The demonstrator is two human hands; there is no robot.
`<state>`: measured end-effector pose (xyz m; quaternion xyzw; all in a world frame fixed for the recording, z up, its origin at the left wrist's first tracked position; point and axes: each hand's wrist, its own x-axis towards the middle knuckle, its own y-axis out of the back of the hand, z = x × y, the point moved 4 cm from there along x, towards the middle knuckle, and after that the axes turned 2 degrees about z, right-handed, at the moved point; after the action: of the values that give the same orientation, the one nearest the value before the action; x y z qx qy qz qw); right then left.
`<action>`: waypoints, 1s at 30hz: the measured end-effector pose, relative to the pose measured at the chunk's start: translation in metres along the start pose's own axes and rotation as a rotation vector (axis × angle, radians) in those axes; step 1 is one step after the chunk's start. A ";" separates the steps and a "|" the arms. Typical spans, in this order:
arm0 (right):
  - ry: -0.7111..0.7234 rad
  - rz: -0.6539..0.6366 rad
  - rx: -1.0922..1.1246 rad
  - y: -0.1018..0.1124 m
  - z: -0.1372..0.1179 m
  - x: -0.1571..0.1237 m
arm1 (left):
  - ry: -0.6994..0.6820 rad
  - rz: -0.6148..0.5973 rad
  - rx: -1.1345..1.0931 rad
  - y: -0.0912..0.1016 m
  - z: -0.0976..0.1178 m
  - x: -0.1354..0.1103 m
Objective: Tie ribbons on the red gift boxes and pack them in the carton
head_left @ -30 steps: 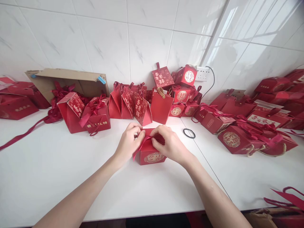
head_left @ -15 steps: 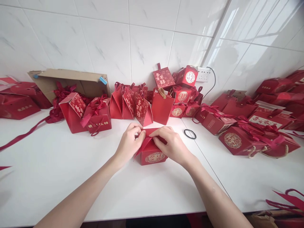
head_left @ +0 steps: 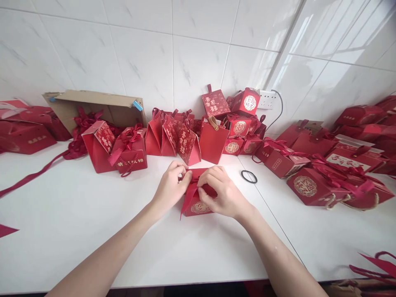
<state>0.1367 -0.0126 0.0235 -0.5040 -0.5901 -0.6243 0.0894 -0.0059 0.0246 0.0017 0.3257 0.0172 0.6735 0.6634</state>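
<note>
A small red gift box [head_left: 199,208] with a gold round emblem sits on the white table before me. Over its top lies a dark red ribbon [head_left: 189,197], one tail hanging down the front left. My left hand [head_left: 175,183] is closed at the ribbon on the box's upper left, thumb against bent fingers. From the right, my right hand [head_left: 218,189] pinches the ribbon between thumb and fingertips and covers part of the box. The ribbon between the hands is partly hidden by my fingers.
Red bags [head_left: 188,144] and stacked boxes [head_left: 239,128] line the wall. Finished-looking boxes with bows [head_left: 305,185] stand right. A cardboard box [head_left: 93,97] holding ribbon is at left. A black ring [head_left: 249,176] lies on the white table [head_left: 123,247]; a power strip [head_left: 266,100] is behind.
My right hand has drawn the ribbon slightly down, and a longer tail now hangs over the box's front left. My left hand stays in about the same place.
</note>
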 end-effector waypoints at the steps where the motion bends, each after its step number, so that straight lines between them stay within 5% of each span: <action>1: 0.006 0.000 -0.003 0.000 -0.001 0.000 | 0.000 0.001 0.000 0.000 0.000 0.000; 13: 0.109 -0.065 0.024 -0.001 -0.010 -0.001 | 0.010 -0.013 -0.005 0.001 -0.001 -0.001; 21: 0.247 0.174 -0.100 -0.002 -0.018 -0.002 | -0.008 -0.022 -0.008 0.002 0.002 0.000; 30: 0.489 0.210 -0.198 -0.018 -0.049 -0.008 | 0.044 0.016 -0.017 0.001 -0.001 0.000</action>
<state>0.1022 -0.0522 0.0160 -0.4032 -0.4317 -0.7693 0.2436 -0.0068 0.0248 0.0015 0.3053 0.0233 0.6858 0.6602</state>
